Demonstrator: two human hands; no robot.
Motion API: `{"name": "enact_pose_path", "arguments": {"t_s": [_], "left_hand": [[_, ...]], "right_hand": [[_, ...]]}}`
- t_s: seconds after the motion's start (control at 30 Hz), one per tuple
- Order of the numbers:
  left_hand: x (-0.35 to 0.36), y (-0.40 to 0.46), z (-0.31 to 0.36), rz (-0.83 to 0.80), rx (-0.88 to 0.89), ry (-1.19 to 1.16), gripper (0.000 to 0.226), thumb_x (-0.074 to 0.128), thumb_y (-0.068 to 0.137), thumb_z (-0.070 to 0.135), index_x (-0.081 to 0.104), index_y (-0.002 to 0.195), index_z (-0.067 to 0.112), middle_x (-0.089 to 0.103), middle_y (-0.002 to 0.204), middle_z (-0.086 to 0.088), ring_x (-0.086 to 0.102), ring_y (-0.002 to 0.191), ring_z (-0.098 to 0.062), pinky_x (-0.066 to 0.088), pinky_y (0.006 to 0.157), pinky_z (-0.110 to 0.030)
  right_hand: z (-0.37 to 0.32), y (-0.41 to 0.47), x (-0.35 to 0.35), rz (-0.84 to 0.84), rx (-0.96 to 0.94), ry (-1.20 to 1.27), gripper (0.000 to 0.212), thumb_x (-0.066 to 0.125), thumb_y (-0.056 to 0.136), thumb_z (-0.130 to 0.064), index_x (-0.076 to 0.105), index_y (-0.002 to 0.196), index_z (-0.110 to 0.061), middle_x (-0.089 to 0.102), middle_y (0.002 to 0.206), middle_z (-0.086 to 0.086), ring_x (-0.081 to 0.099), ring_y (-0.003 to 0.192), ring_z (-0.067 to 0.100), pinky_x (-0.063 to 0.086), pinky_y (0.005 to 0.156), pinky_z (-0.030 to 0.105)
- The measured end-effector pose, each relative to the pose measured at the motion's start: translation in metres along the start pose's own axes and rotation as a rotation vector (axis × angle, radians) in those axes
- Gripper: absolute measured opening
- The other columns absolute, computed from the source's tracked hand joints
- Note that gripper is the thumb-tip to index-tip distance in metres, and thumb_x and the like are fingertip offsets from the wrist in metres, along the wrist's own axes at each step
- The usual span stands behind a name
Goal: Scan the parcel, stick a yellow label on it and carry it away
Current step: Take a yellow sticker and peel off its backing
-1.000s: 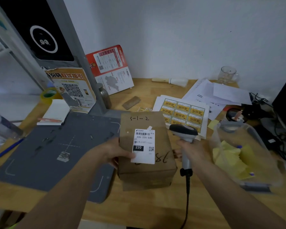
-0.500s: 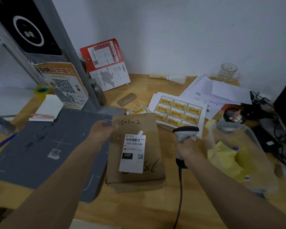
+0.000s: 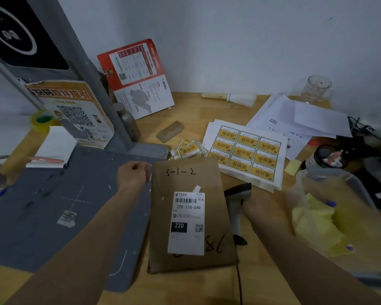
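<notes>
Reaching past the parcel (image 3: 191, 216), my left hand (image 3: 132, 175), fingers curled, may smear labels (image 3: 190, 149); right hand (image 3: 260, 205) grips the scanner (image 3: 238, 194).

I see open grey mat (image 3: 53, 216) at 9 o'clock of the parcel (image 3: 191, 216); label sheets (image 3: 246, 150) at 1 o'clock and plastic tub (image 3: 348, 183) at 3 o'clock obstruct passage.

Parcel (image 3: 189, 216) lies flat on the desk (image 3: 191, 108), scanner (image 3: 237, 208) just right of it, label sheets (image 3: 246, 150) behind, mat (image 3: 53, 205) left.
</notes>
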State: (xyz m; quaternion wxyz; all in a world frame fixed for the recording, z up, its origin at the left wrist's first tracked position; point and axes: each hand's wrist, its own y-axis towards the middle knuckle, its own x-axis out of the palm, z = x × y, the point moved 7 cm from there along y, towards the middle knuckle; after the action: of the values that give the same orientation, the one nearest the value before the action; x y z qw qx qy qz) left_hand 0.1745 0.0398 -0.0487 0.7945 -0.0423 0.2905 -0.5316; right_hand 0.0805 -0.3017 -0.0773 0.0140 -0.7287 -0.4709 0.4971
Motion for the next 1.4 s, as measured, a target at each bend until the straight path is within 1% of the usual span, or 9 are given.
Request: {"name": "enact_pose_path", "arguments": {"t_s": [0.1,0.23,0.43,0.6,0.73,0.87,1.03,1.23,1.4], "left_hand": [[0.006,0.019,0.003,-0.003,-0.012,0.011,0.022,0.049,0.094,0.013,0.067,0.089,0.002,0.059,0.053,-0.002,0.052,0.058,-0.023,0.05,0.069,-0.041],[0.016,0.038,0.017,-0.055,0.048,0.112,0.023,0.047,0.095,0.018,0.067,0.088,0.007,0.057,0.079,-0.009,0.052,0.077,-0.025,0.041,0.069,-0.037],[0.031,0.076,0.019,-0.155,-0.014,0.133,0.033,0.053,0.088,0.015,0.055,0.055,0.015,0.048,0.057,-0.007,0.041,0.053,-0.019,0.035,0.058,-0.031],[0.042,0.1,0.009,-0.254,-0.061,0.127,0.021,0.055,0.089,0.015,0.062,0.07,0.012,0.049,0.061,-0.004,0.043,0.052,-0.018,0.04,0.058,-0.029],[0.052,0.11,-0.007,-0.367,-0.111,0.077,0.016,0.055,0.092,0.014,0.062,0.082,0.003,0.047,0.061,-0.007,0.042,0.052,-0.017,0.041,0.052,-0.028],[0.059,0.118,-0.018,-0.421,-0.157,0.05,0.02,0.055,0.093,0.014,0.059,0.074,0.007,0.05,0.062,-0.007,0.045,0.052,-0.016,0.044,0.054,-0.027],[0.065,0.124,-0.026,-0.459,-0.192,0.038,0.013,0.054,0.093,0.013,0.061,0.09,0.003,0.054,0.066,-0.006,0.047,0.054,-0.014,0.046,0.05,-0.022],[0.07,0.127,-0.03,-0.472,-0.201,0.044,0.015,0.055,0.093,0.015,0.061,0.08,0.01,0.057,0.069,-0.005,0.05,0.056,-0.013,0.049,0.054,-0.023],[0.069,0.123,-0.03,-0.487,-0.209,0.053,0.012,0.054,0.093,0.014,0.061,0.093,0.004,0.057,0.071,-0.005,0.049,0.056,-0.013,0.049,0.051,-0.021]], "right_hand": [[-0.007,0.026,-0.012,0.279,0.071,0.033,0.011,0.062,0.08,-0.011,0.061,0.088,-0.004,0.064,0.087,0.013,0.063,0.077,0.027,0.058,0.073,0.042],[-0.078,0.045,-0.007,0.314,-0.194,0.095,0.017,0.061,0.087,-0.008,0.067,0.102,-0.004,0.063,0.114,0.013,0.052,0.116,0.032,0.046,0.095,0.043],[-0.182,0.067,0.043,-0.059,-0.407,0.129,0.024,0.053,0.092,-0.005,0.055,0.115,-0.007,0.061,0.106,0.009,0.056,0.09,0.022,0.046,0.064,0.028],[-0.216,0.098,0.102,-0.234,-0.438,-0.192,0.025,0.055,0.089,0.0,0.066,0.11,-0.006,0.059,0.126,0.015,0.058,0.111,0.03,0.048,0.088,0.036],[-0.223,0.113,0.135,-0.323,-0.458,-0.444,0.037,0.053,0.091,0.002,0.06,0.125,-0.009,0.051,0.138,0.011,0.05,0.124,0.029,0.043,0.097,0.032],[-0.224,0.126,0.154,-0.343,-0.49,-0.629,0.049,0.054,0.09,-0.001,0.048,0.137,-0.013,0.043,0.142,0.013,0.042,0.128,0.031,0.043,0.098,0.036],[-0.219,0.131,0.166,-0.261,-0.584,-0.836,0.055,0.064,0.083,-0.009,0.045,0.135,-0.009,0.039,0.141,0.012,0.033,0.131,0.032,0.041,0.101,0.041],[-0.222,0.132,0.167,-0.181,-0.632,-0.978,0.072,0.076,0.076,-0.027,0.041,0.138,-0.013,0.04,0.14,0.011,0.035,0.13,0.032,0.038,0.101,0.042],[-0.22,0.133,0.164,-0.136,-0.572,-1.014,0.077,0.077,0.074,-0.033,0.037,0.135,-0.007,0.042,0.138,0.016,0.037,0.128,0.033,0.038,0.101,0.042]]}}
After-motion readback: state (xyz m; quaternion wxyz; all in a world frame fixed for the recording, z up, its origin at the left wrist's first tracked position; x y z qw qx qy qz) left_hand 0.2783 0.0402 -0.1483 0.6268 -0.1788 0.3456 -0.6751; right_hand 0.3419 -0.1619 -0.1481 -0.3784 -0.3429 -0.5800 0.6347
